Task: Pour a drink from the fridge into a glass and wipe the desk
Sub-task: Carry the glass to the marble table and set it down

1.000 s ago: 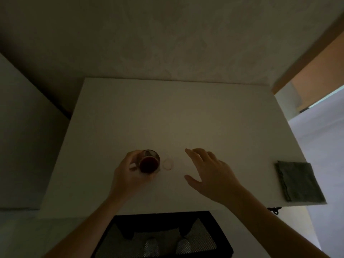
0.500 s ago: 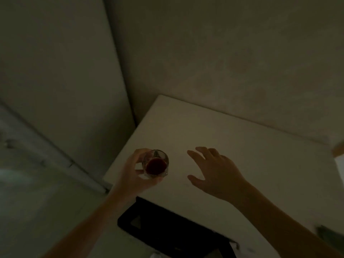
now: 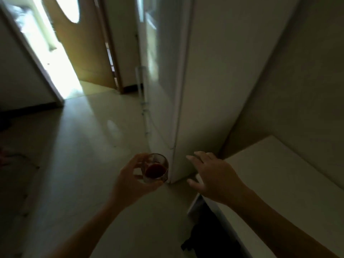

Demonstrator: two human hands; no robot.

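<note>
Clear glass tumbler (image 3: 156, 168) with a dark red drink in it, held up in the left hand (image 3: 133, 180) in front of the fridge (image 3: 188, 81).

The tumbler is short, see-through and roughly upright, with the drink filling only the lower part. The left fingers (image 3: 138, 159) curl round its far side and the thumb sits under its near edge, so it's clamped in the air over the pale floor (image 3: 83, 155), just left of the fridge's bottom corner. The right hand (image 3: 214, 175) holds nothing; its fingers are spread apart and loose, reaching toward the fridge above the white surface (image 3: 279, 174)'s corner. The fridge is tall, white and a bit blurry. Past it there's a wooden door (image 3: 83, 43) with bright light coming through the doorway on the left.
</note>
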